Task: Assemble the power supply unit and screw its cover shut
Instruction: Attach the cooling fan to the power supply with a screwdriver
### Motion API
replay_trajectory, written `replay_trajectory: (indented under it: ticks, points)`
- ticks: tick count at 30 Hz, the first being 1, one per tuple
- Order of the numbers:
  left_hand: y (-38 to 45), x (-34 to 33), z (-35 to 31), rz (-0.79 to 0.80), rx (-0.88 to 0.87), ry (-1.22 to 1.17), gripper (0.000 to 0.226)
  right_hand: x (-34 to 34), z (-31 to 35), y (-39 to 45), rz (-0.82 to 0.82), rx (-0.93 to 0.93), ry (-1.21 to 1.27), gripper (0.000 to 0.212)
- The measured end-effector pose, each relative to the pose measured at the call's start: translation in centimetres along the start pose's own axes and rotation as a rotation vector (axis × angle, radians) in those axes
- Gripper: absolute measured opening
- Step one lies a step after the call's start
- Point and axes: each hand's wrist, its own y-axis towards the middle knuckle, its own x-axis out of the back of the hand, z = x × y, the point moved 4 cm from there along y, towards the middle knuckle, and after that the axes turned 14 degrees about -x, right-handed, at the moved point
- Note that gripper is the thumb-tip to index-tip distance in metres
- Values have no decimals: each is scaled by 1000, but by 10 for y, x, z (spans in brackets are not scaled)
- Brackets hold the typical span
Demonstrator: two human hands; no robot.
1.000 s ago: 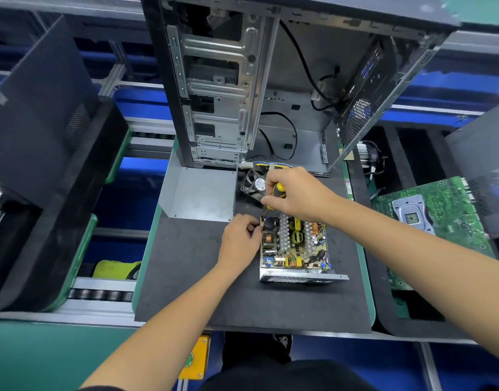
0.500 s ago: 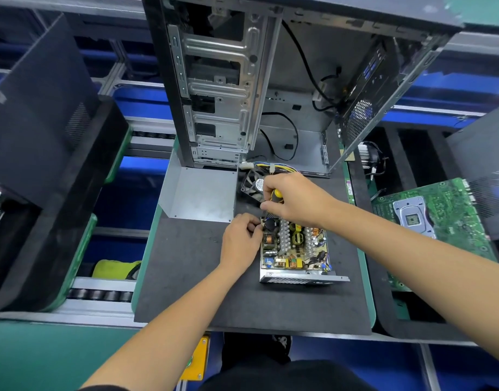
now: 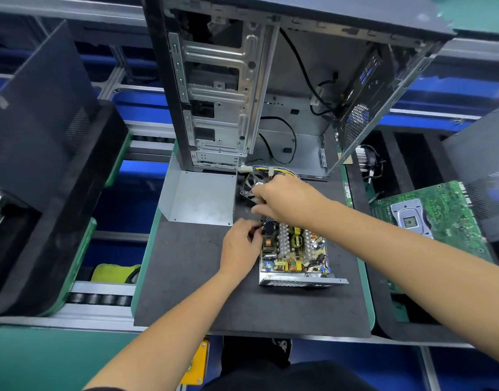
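Dark mat (image 3: 186, 277), open power supply (image 3: 295, 252); both hands (image 3: 240, 246) curled at its far-left corner, grasped contents hidden.

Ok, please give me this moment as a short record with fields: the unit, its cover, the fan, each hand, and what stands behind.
unit: open power supply unit on the dark mat, circuit board exposed
cover: grey metal cover lies off the unit, to its far left
fan: black fan beyond the unit, partly behind the right hand
left hand: left hand at the unit's left far corner, fingers curled; what they pinch is too small to tell
right hand: right hand above the unit's far edge, fingers curled; any tool is hidden
behind: open computer case
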Motion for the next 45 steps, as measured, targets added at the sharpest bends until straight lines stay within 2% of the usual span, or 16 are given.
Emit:
replay_trajectory:
  ticks: [3,6,8,14,17,19,22,26,29,32,34,36,40,43,45]
  points:
    - [-1,1,-1,7,-23,14,12,2,2,2,-12,-37,-49,29]
    - [-2,2,-3,0,-33,6,10,6,4,1,134,-5,10,17]
    - [-2,1,-2,1,-20,-3,9,7,5,0,205,26,-27,16]
    - [6,1,5,99,41,-31,8,12,12,2,70,48,-267,17]
    - [5,0,7,96,55,-31,6,12,13,0,18,33,-369,17]
    - [5,0,6,82,64,-46,6,11,11,-2,62,14,-360,22]
    - [7,1,6,82,93,-61,12,10,11,-7,217,54,-272,32]
    - [7,2,7,107,123,-82,10,15,14,-6,146,34,-269,9]
    - [7,3,6,132,148,-104,10,13,14,-5,87,-7,-324,18]
    - [3,4,4,152,175,-168,14,9,11,-5,82,-18,-328,8]
    - [0,7,4,205,155,-221,23,7,10,-6,140,7,-256,19]
    - [-2,10,3,303,148,-278,43,7,9,-6,214,31,-193,27]
    - [-11,12,-1,437,53,-184,89,8,12,1,170,12,-203,16]
    - [-13,12,-4,410,35,-126,100,6,15,5,109,36,-271,41]
    - [-12,12,-3,395,55,-132,100,6,14,6,76,32,-316,43]
